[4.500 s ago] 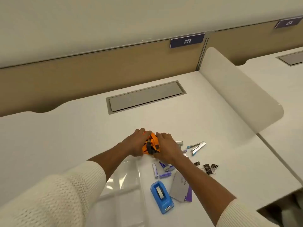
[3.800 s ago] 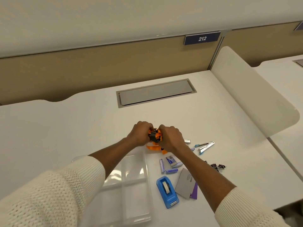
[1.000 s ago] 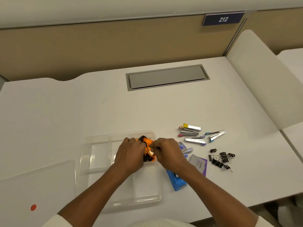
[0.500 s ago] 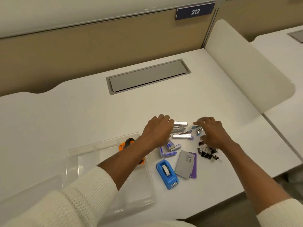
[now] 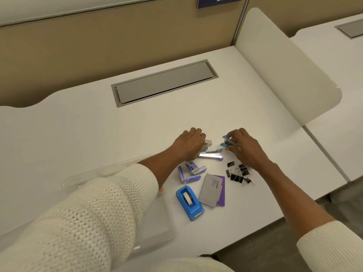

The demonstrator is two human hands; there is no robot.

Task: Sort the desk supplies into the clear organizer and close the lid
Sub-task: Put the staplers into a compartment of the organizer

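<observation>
My left hand [image 5: 189,143] is curled over a silver mini stapler [image 5: 208,142] on the white desk, fingers closed on it. My right hand [image 5: 244,149] pinches a blue-tipped mini stapler [image 5: 226,141], lifted slightly. Another silver stapler with a purple end [image 5: 210,155] lies between the hands. The clear organizer [image 5: 117,167] sits at the lower left, mostly hidden by my left sleeve; an orange sliver [image 5: 160,190] shows inside it. Purple staple boxes [image 5: 191,171], a blue tape dispenser [image 5: 189,202], a grey and purple card pack [image 5: 213,190] and black binder clips [image 5: 238,173] lie nearer me.
A grey cable hatch [image 5: 165,83] is set into the desk behind the supplies. A white divider panel [image 5: 284,61] stands along the right side, with a neighbouring desk beyond. The desk's front edge runs just below the tape dispenser.
The orange item went into the organizer and both hands left it. They have dropped onto the staplers: the left closed over a silver one, the right picked up the blue-tipped one.
</observation>
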